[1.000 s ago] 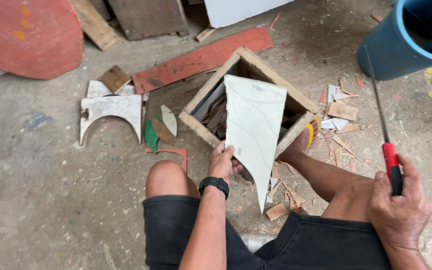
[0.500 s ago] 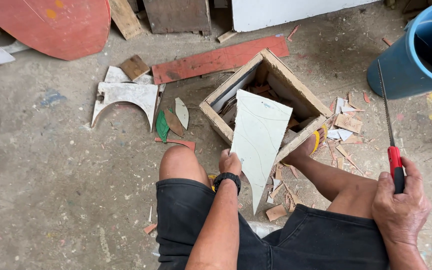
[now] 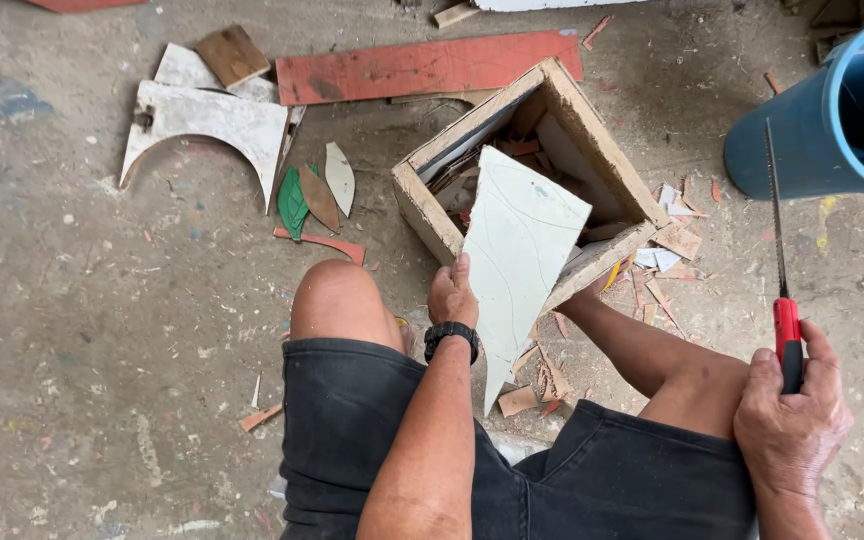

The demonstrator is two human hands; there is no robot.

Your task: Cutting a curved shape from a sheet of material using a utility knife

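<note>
Gripped in the left hand is a pale, tapering sheet offcut marked with curved lines, propped on the near edge of an open square wooden box that holds scrap strips and offcuts. Farther right, the right hand is closed on a red-handled narrow saw, blade pointing toward a blue plastic barrel whose contents are too dark to tell.
</note>
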